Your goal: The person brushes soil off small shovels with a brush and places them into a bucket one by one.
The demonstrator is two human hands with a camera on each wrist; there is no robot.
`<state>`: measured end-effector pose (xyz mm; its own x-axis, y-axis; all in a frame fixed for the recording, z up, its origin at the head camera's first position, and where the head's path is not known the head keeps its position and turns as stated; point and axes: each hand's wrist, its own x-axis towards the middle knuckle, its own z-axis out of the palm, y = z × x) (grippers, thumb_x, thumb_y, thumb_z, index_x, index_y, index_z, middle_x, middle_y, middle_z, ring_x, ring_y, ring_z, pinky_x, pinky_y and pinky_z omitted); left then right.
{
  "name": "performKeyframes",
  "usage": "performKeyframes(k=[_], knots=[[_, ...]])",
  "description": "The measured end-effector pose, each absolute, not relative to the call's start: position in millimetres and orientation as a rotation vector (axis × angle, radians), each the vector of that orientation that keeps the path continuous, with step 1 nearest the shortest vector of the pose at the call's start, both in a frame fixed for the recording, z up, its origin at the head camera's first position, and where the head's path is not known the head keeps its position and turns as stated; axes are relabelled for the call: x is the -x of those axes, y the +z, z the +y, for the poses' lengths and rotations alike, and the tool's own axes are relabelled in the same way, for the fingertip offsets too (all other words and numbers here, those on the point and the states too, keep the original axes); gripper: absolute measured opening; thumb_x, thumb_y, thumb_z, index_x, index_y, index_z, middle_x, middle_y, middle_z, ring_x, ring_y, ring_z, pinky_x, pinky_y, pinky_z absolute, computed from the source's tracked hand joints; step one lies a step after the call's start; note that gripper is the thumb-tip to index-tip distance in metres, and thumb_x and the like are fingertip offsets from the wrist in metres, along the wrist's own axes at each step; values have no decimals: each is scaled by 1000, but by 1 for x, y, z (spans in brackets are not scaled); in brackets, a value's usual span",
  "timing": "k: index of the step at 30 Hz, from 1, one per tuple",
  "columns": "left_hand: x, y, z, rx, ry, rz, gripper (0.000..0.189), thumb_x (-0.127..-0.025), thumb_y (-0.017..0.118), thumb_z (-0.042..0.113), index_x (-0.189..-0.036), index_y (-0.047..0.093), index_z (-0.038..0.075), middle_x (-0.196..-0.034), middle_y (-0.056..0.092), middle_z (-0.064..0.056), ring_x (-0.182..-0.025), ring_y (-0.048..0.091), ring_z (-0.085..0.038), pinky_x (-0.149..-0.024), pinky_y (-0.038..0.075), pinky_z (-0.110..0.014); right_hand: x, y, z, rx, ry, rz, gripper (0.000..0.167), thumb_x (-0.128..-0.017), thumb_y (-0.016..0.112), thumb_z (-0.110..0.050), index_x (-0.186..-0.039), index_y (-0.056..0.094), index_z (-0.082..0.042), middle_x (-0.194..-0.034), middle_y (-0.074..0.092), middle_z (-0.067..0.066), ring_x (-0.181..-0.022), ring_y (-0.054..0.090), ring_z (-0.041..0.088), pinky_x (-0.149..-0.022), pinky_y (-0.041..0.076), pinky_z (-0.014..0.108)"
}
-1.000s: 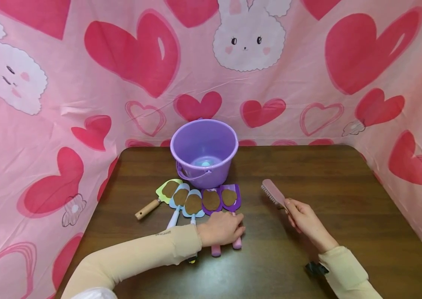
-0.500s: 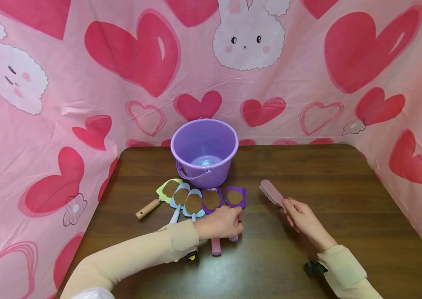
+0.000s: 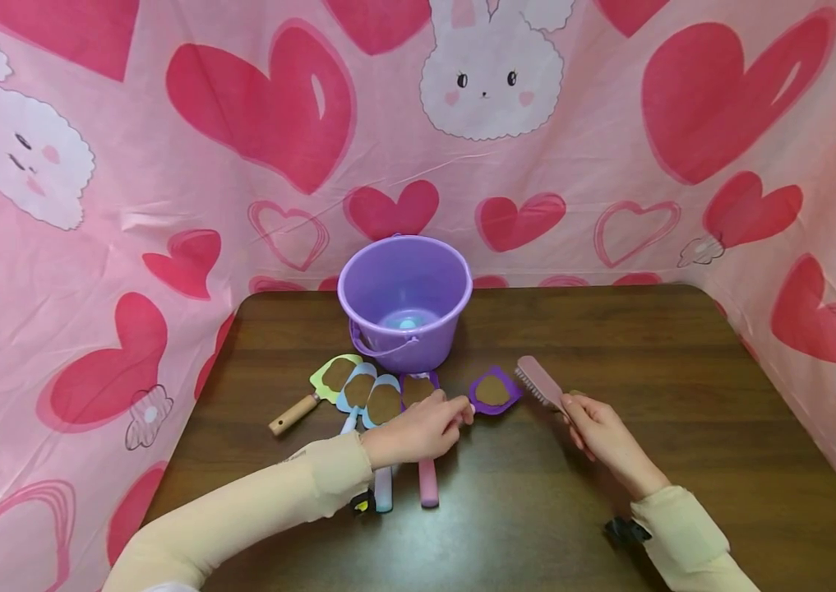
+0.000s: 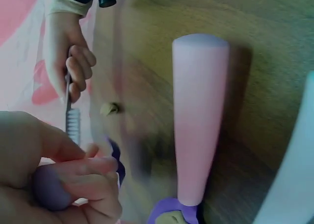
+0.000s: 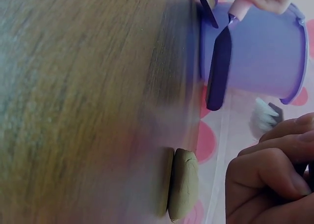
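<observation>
My left hand (image 3: pixel 418 429) grips the pink handle (image 4: pixel 51 187) of a small purple shovel (image 3: pixel 493 391), whose blade points right and carries a brown clay-like patch. The right wrist view shows this blade (image 5: pixel 220 71) edge-on, raised off the table. In my right hand (image 3: pixel 602 432) is a pink brush (image 3: pixel 542 382), held by its handle, white bristles facing left and down. Beneath my left forearm and hand lie a second purple shovel with a pink handle (image 3: pixel 428 483) and two light-blue shovels (image 3: pixel 384 403), partly hidden. A green trowel (image 3: pixel 329 378) with a wooden handle lies leftmost.
A purple bucket (image 3: pixel 454 329) stands behind the shovels, with something light blue at its bottom. A tan lump (image 5: pixel 184 184) sits on the wooden table (image 3: pixel 573 526) near my right hand. Pink heart-patterned cloth (image 3: pixel 580 164) surrounds the table's back and sides.
My left hand has lifted the rightmost purple shovel from the row, turning its blade rightward toward the brush. The right hand and brush have barely moved.
</observation>
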<state>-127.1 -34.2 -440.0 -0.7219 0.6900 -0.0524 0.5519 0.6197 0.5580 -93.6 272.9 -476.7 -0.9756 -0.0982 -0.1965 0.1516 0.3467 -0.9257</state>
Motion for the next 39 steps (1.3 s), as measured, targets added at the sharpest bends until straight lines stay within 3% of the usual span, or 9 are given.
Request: performKeyframes(k=[8, 14, 18, 22, 39], knots=[[128, -442, -44, -1194, 688, 2664, 11, -104, 62, 10, -112, 69, 12, -98, 66, -1, -89, 57, -17, -70, 49, -28, 92, -478, 270, 26, -1650, 2419, 45, -113, 44, -30, -91, 52, 8, -58, 48, -1, -43, 38, 10, -40, 37, 29], [129, -443, -44, -1214, 659, 2789, 31, -102, 67, 15, -132, 60, 9, -97, 66, -9, -81, 66, -25, -62, 53, -34, 93, -479, 265, 124, -1591, 2438, 44, -113, 45, -29, -88, 53, 7, -56, 47, -2, -42, 37, 9, -38, 36, 29], [130, -443, -42, -1164, 705, 2871, 19, -98, 71, 14, -111, 64, 3, -88, 67, -9, -75, 67, -25, -62, 56, -38, 94, -478, 260, 135, -1567, 2448, 43, -113, 46, -28, -88, 54, 5, -56, 47, -2, -42, 38, 9, -39, 36, 29], [132, -443, -40, -1124, 720, 2908, 16, -97, 73, 16, -87, 65, 7, -76, 63, -2, -70, 65, -22, -61, 55, -37, 96, -476, 256, 137, -1537, 2454, 42, -113, 46, -28, -87, 55, 4, -56, 47, -2, -41, 38, 10, -39, 36, 28], [133, -443, -32, -1135, 580, 3072, 27, -93, 77, 23, -76, 60, 10, -70, 56, -2, -61, 63, -25, -52, 51, -39, 103, -477, 240, 358, -1241, 2708, 35, -109, 57, -27, -79, 58, -7, -54, 45, -8, -46, 42, 8, -46, 36, 26]])
